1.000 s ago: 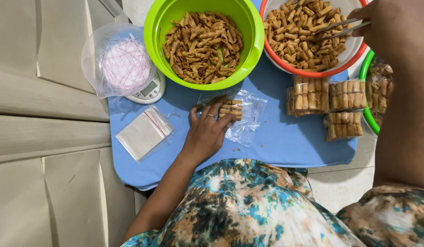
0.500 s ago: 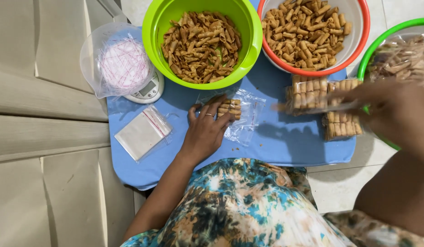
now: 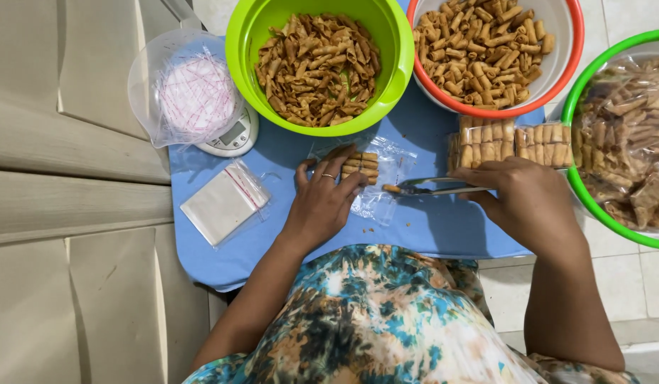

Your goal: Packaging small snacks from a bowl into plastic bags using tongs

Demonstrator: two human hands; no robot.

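Note:
My left hand [image 3: 323, 201] rests on a clear plastic bag [image 3: 381, 186] lying on the blue table [image 3: 429, 227], fingers pressing on a few small rolled snacks [image 3: 363, 165] inside it. My right hand [image 3: 528, 203] grips metal tongs [image 3: 432, 188] that point left toward the bag, with one rolled snack [image 3: 392, 188] pinched at their tip by the bag's mouth.
A green bowl [image 3: 397, 67] and an orange-rimmed white bowl [image 3: 557, 78] hold rolled snacks at the back. Filled packets [image 3: 511, 139] lie beside my right hand. Another green bowl [image 3: 582, 188] at right holds bagged snacks. A scale [image 3: 233, 135], a bag of ties [image 3: 183, 92] and empty bags [image 3: 222, 203] sit left.
My right hand came down from the orange-rimmed bowl with the tongs and now holds a snack at the bag's mouth. My left hand stayed on the bag.

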